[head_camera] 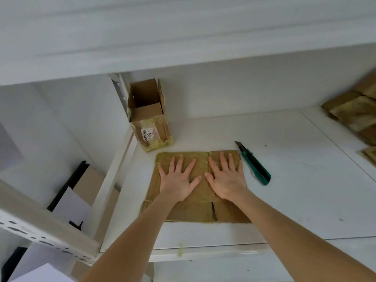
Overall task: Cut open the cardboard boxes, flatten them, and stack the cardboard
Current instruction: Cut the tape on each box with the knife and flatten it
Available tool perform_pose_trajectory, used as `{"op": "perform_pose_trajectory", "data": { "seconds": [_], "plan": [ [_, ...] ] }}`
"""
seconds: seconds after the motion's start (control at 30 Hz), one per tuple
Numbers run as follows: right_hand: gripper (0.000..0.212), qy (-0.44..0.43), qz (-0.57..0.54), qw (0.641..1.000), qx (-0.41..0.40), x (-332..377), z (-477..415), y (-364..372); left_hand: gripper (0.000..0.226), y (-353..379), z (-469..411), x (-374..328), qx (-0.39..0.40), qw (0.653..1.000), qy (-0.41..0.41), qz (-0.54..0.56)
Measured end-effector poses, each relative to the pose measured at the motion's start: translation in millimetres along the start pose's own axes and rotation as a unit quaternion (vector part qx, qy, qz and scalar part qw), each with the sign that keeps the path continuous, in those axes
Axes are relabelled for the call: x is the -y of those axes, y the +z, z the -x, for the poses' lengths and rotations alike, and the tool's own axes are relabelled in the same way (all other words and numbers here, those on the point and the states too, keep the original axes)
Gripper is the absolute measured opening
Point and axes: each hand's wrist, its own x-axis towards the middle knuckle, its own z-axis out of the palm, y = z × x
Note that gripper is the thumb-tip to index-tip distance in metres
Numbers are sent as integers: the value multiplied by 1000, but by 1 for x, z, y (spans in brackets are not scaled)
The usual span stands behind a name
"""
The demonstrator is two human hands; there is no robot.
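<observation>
The left hand (177, 181) and right hand (227, 178), fingers straight and spread, are pressing the flat rectangular brown taped cardboard sheet (195, 212) on the white shelf (295, 200), while the green-handled utility knife (254, 163) is lying just right, blade pointing far-left.

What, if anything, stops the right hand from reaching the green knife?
Likely nothing, so yes: the right hand lies flat on the flattened cardboard, the knife just beside it on the shelf, nothing between.

The flattened cardboard (195, 213) is brown under yellowish tape (181, 156), on a white shelf (295, 180). The open box (149, 112) is brown with a white printed label (147, 134); the knife (254, 163) is green and black.
</observation>
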Motion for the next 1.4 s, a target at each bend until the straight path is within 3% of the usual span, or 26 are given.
{"op": "perform_pose_trajectory", "data": {
  "seconds": [0.2, 0.5, 0.63, 0.9, 1.2, 1.3, 1.4],
  "plan": [
    [68, 15, 20, 1000, 15, 2, 0, 3, 67, 1, 1, 1, -11, 1000, 4, -5],
    [71, 19, 12, 999, -29, 4, 7, 8, 70, 5, 15, 6, -20, 1000, -8, 11],
    [67, -7, -14, 997, -72, 6, 18, 5, 76, 11, 43, 11, -38, 998, -49, 14],
    [68, -82, -3, 996, -16, 2, 58, 23, 67, 6, 47, 5, -27, 996, -84, 3],
    [61, -95, -45, 992, -75, 2, 69, 15, 62, 3, 50, -1, -43, 992, -120, 23],
    [56, -47, -114, 982, -145, -8, 83, 8, 68, 0, 60, -3, -92, 968, -220, 77],
    [65, 71, -181, 974, -120, -16, 94, -1, 69, -3, 71, -2, -85, 949, -283, 113]
  ]
}}
